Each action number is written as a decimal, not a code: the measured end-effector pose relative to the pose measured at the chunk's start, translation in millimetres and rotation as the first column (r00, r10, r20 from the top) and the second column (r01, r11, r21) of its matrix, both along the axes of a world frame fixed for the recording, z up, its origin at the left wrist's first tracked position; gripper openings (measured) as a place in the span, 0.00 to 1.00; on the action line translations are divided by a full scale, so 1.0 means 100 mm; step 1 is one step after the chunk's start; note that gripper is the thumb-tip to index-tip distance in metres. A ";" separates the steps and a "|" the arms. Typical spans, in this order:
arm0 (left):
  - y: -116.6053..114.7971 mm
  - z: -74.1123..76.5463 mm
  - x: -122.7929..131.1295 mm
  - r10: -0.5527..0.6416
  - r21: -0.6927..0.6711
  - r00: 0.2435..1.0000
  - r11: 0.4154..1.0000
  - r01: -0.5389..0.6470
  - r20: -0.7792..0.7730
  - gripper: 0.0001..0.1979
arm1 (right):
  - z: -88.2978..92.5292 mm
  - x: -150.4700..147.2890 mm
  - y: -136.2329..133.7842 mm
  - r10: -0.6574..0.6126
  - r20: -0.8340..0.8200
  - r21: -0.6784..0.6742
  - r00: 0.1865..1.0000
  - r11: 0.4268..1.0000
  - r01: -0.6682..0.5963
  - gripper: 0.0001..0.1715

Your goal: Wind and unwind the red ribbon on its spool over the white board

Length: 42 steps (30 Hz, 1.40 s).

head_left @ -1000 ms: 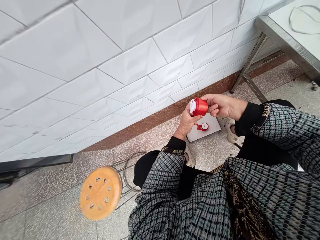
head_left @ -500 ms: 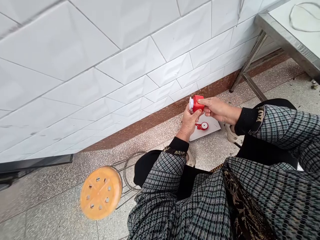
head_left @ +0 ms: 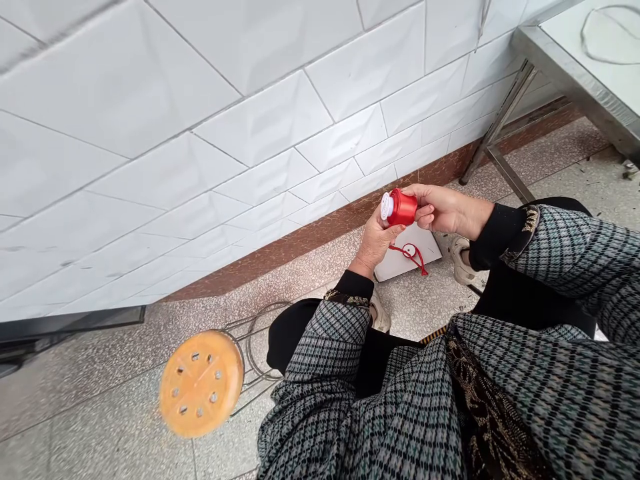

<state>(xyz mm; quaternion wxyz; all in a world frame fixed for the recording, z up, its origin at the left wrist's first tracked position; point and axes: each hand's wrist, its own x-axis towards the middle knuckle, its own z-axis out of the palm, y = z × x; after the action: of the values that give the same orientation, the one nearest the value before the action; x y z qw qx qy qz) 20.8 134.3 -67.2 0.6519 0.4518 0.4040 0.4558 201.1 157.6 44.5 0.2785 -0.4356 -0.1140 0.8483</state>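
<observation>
Ribbon spool [head_left: 403,208], red around its middle, sits up between my two hands. My left hand [head_left: 371,243] is closed around its lower side, thumb in front, with the bare white end [head_left: 385,206] sticking out past my grip on the far left. My right hand [head_left: 445,208] has its bent fingers at the opposite end; whether they pinch it or merely rest against it, I cannot tell.

Half a second ago my right thumb lay across the red part; now that hand has drawn back to the end, leaving more of the winding in sight. Below my grip, a loose red strand [head_left: 425,271] now loops over the small reel [head_left: 409,251] on the white board [head_left: 393,269], where the red lay bunched beside it before. I take that to mean there is slack to keep free of tangles. Which of the two the strand belongs to, I can't tell.
</observation>
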 end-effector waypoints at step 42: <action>0.01 0.10 -0.06 -0.092 -0.050 0.993 0.994 0.096 0.070 0.46 | 0.07 0.02 0.01 -0.034 0.017 -0.032 0.999 0.999 0.035 0.11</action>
<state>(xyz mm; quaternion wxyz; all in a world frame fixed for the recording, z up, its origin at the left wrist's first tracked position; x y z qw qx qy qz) 14.7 135.8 -56.9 0.6977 0.4372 0.3721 0.4284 203.2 158.7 51.1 0.2852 -0.4490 -0.0950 0.8415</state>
